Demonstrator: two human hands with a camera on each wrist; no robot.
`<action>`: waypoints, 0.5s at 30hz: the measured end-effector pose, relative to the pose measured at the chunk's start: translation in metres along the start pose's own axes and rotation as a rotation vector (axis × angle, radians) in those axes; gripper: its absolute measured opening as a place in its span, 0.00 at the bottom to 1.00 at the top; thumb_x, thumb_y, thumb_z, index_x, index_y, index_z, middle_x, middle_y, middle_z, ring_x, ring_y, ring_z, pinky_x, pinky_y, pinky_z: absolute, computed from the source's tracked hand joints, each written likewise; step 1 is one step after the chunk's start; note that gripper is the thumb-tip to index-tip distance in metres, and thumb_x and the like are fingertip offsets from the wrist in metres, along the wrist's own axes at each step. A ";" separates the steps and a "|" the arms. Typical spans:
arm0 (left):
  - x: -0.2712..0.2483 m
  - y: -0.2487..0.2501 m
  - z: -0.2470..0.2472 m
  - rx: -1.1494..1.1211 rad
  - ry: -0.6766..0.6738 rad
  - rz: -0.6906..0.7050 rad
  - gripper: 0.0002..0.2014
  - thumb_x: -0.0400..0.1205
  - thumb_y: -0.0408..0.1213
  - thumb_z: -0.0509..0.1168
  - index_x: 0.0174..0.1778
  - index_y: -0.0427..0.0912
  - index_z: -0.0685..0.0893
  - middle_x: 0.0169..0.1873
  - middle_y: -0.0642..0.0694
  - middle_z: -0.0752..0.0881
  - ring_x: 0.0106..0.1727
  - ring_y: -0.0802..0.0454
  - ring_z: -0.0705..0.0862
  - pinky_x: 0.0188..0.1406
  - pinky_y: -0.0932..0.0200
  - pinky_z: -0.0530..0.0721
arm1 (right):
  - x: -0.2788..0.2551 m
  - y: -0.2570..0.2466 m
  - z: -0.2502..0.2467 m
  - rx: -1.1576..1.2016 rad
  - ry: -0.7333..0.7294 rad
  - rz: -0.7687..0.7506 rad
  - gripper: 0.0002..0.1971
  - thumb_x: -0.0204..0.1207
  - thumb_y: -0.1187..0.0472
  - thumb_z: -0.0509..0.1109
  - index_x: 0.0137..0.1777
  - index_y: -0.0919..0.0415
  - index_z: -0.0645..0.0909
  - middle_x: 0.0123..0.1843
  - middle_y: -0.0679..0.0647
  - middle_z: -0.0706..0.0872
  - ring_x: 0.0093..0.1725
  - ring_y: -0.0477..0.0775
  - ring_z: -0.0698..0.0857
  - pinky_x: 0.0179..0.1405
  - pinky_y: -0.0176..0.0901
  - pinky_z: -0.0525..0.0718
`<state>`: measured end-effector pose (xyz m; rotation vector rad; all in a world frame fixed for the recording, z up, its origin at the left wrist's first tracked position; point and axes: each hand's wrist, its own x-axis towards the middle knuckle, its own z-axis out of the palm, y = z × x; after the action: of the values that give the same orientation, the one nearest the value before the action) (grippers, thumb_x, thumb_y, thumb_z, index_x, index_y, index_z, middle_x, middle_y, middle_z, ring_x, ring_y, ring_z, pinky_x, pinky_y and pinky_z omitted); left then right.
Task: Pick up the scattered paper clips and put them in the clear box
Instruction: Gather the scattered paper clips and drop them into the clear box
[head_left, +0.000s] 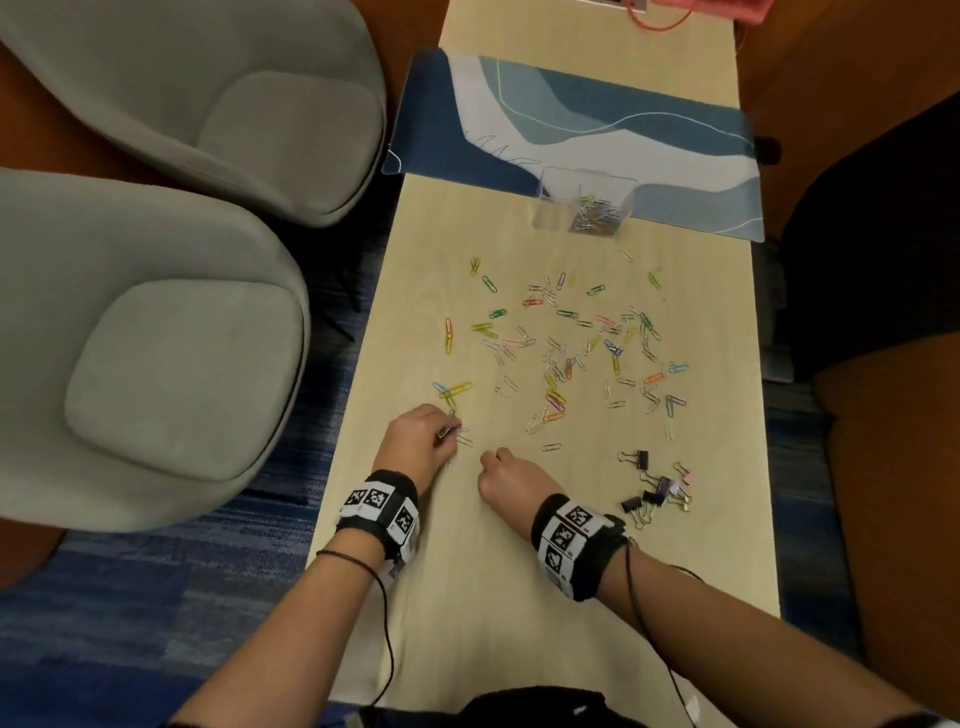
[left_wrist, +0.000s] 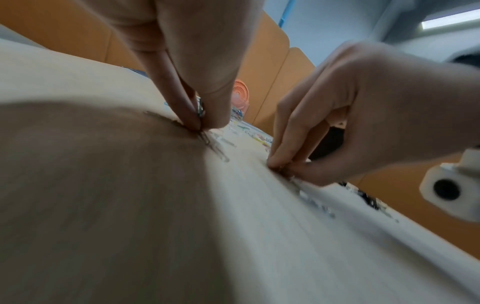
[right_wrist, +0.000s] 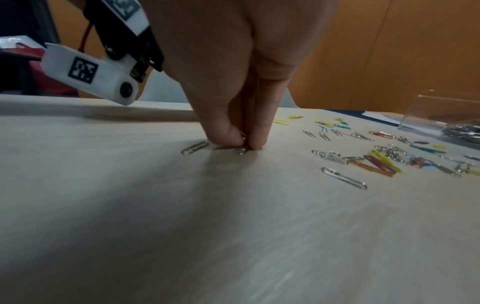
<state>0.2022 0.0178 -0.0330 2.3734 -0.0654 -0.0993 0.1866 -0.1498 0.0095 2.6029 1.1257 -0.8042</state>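
So from up top, both my hands are down at the near end of the table (head_left: 519, 597). My left hand (head_left: 415, 441) is pinching a couple of paper clips (head_left: 451, 431) at the near-left edge of the scatter, and my right hand (head_left: 511, 480) is curled just beside it, fingertips on the wood. The clear box (head_left: 584, 208) sits at the far end, straight ahead past the whole mess, already holding a small pile. That's the thing my next move hangs on, I reckon: the box lies well away from both hands, with the scatter between.

Down at my left wrist, my fingers (left_wrist: 192, 115) squeeze a silver clip (left_wrist: 210, 142) whose long axis runs toward the camera. My right hand (left_wrist: 363, 115) pinches at the table too.

Over on my right wrist, my fingertips (right_wrist: 233, 135) close on a silver clip (right_wrist: 241, 151) lying flat, with another (right_wrist: 194, 147) just beside them. The box (right_wrist: 446, 111) is far right.
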 end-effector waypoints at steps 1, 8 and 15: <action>0.001 0.001 -0.001 -0.015 -0.002 -0.010 0.07 0.72 0.29 0.77 0.45 0.42 0.93 0.40 0.46 0.91 0.38 0.50 0.88 0.44 0.61 0.86 | 0.002 0.003 -0.004 -0.003 -0.005 -0.023 0.13 0.70 0.82 0.61 0.50 0.73 0.83 0.51 0.66 0.80 0.50 0.65 0.80 0.35 0.51 0.79; 0.020 0.021 -0.011 -0.305 0.006 -0.202 0.07 0.71 0.28 0.78 0.43 0.41 0.94 0.35 0.47 0.92 0.32 0.56 0.86 0.42 0.66 0.85 | 0.016 0.058 -0.027 0.129 0.024 0.103 0.11 0.75 0.76 0.61 0.52 0.69 0.82 0.51 0.63 0.83 0.50 0.64 0.83 0.43 0.50 0.80; 0.079 0.061 -0.025 -0.475 0.055 -0.217 0.08 0.71 0.27 0.78 0.44 0.40 0.94 0.34 0.52 0.90 0.34 0.55 0.86 0.44 0.67 0.86 | -0.010 0.151 -0.033 0.975 0.403 0.534 0.03 0.60 0.64 0.81 0.32 0.57 0.89 0.30 0.45 0.88 0.31 0.41 0.84 0.34 0.22 0.79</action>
<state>0.2825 -0.0145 0.0228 1.8996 0.2201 -0.1370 0.3031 -0.2486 0.0370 3.7144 -0.0490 -0.8422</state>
